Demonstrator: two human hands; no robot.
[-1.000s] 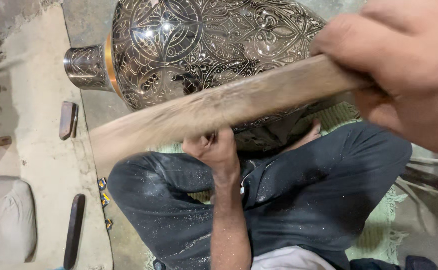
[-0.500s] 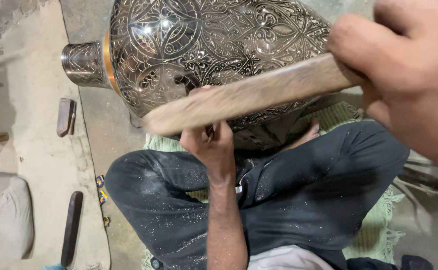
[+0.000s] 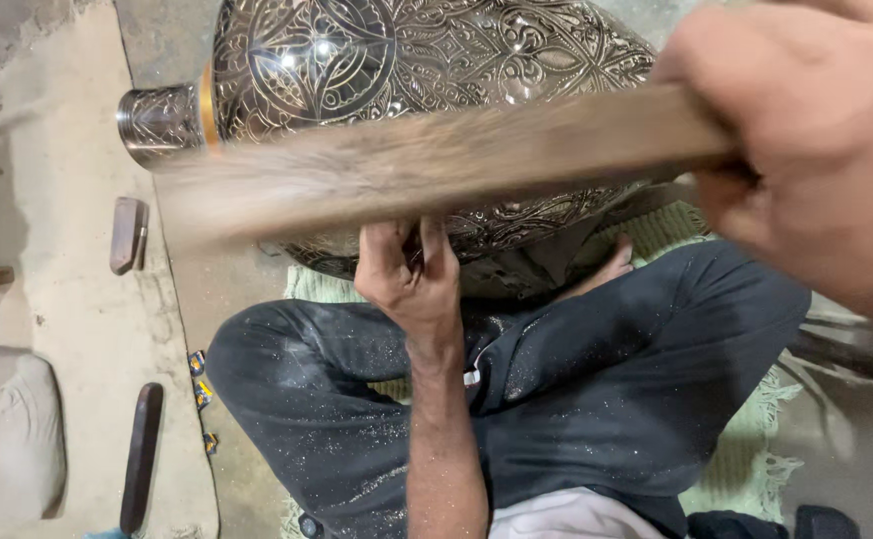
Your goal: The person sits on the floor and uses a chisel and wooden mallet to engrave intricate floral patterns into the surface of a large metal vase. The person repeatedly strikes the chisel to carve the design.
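A large engraved silver metal vase [image 3: 417, 60] lies on its side over my crossed legs in dark trousers [image 3: 596, 389], its neck with a gold band [image 3: 172, 120] pointing left. My right hand [image 3: 806, 150], close to the camera at the upper right, grips a long wooden stick [image 3: 427, 165] that stretches leftward across the vase and is blurred by motion. My left hand [image 3: 409, 274] rests against the vase's lower side with its fingers pinched together; what they pinch is hidden.
A short dark wooden block [image 3: 127, 235] and a long dark bar [image 3: 140, 454] lie on the pale concrete floor at the left. A pale cushion [image 3: 2, 439] sits at the lower left. A green fringed mat [image 3: 746, 439] lies under my legs.
The wooden stick has swung: its far end rose from low on the vase to near the neck, and it now lies more level. My left hand stays pinched at the vase.
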